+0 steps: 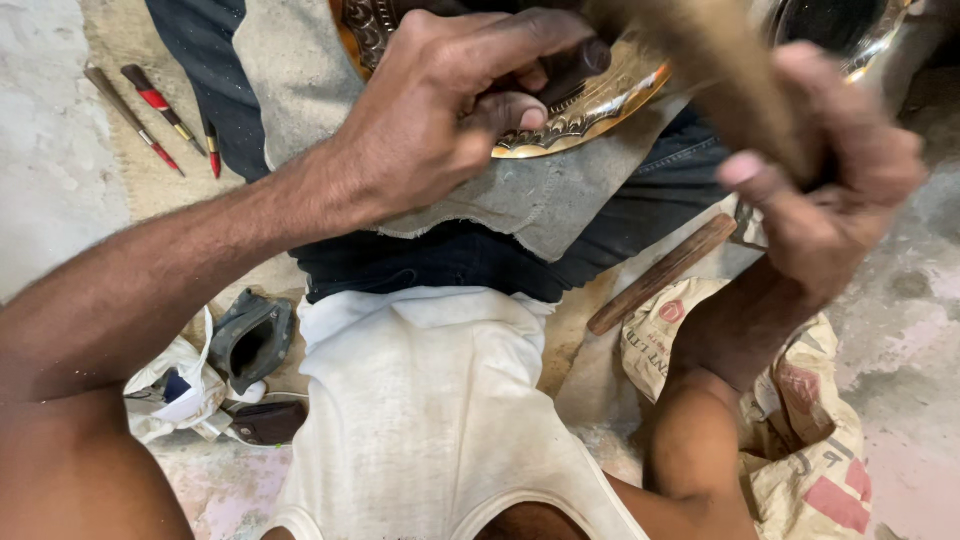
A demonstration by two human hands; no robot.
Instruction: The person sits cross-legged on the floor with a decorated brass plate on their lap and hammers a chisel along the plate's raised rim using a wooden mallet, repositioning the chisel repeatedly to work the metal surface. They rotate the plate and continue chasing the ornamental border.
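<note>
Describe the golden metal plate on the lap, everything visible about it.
The golden metal plate looks like brass, round-edged, with an embossed scalloped border and a shiny, smoother inner band. Only its lower rim shows; the rest is cut off by the frame or hidden. It rests tilted on a grey cloth over the lap. The left hand presses a dark punch-like tool onto it. The right hand grips a blurred wooden handle above.

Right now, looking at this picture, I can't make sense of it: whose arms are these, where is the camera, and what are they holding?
The camera sits on a person's head, looking down at their own lap. Their left hand grips a dark punch-like tool against an ornate golden metal plate resting on a grey cloth. Their right hand holds a blurred wooden mallet. On the floor lie red-tipped tools, a wooden stick and a printed sack.
</note>
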